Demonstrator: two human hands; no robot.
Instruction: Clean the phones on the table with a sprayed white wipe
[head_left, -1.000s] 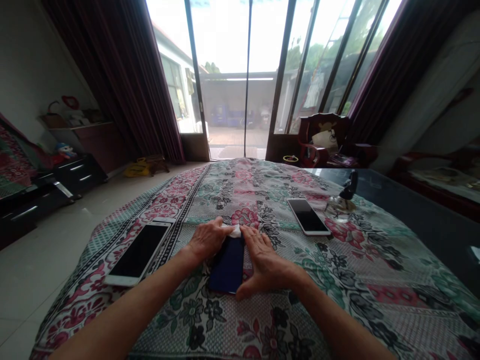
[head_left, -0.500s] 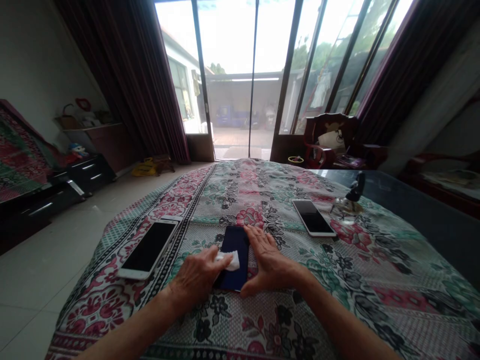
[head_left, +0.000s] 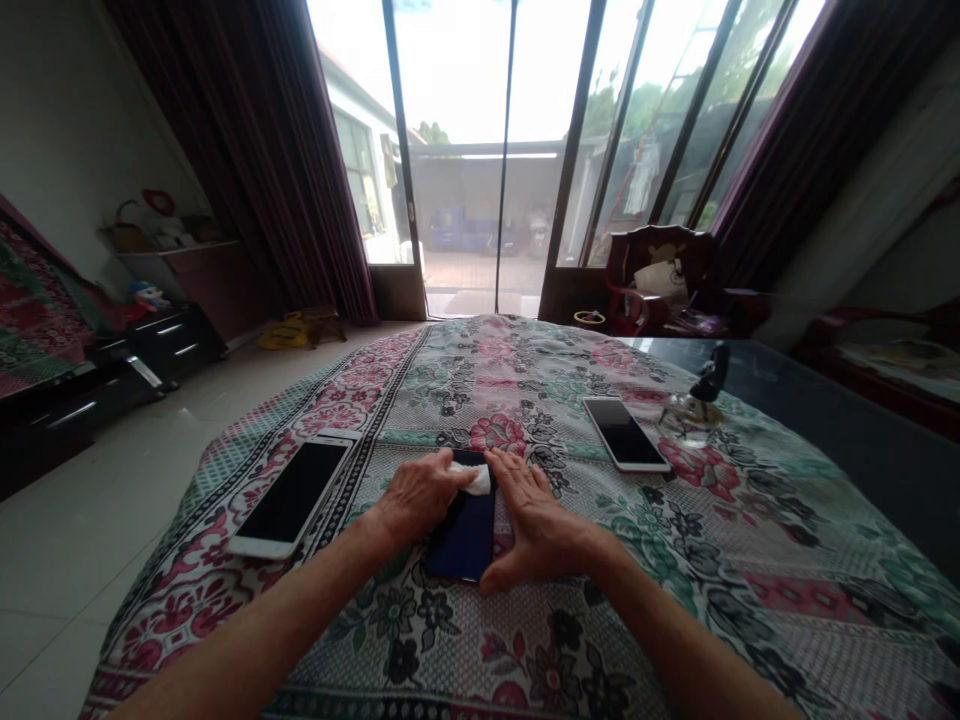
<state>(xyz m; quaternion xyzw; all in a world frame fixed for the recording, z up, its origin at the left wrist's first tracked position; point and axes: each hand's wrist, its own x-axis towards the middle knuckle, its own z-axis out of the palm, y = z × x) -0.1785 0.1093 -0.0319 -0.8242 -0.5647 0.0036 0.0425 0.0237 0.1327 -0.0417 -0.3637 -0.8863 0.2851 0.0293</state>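
A dark blue phone lies flat on the patterned cloth, between my two hands. My left hand is closed on a white tissue and presses it against the far part of the phone. With fingers stretched out, my right hand rests along the phone's right edge, thumb at the near corner. To the left lies a white phone with a black screen. Another white phone lies at the right, and beside it stands a clear bottle with a black spray top.
The cloth drapes over a table whose dark bare surface shows at the right. Beyond stand a wooden chair and glass doors. A black drawer cabinet and a yellow object are at the left.
My left hand has slid the tissue away from me, from the middle of the dark blue phone to its far end. My right hand has stayed at the phone's edge.
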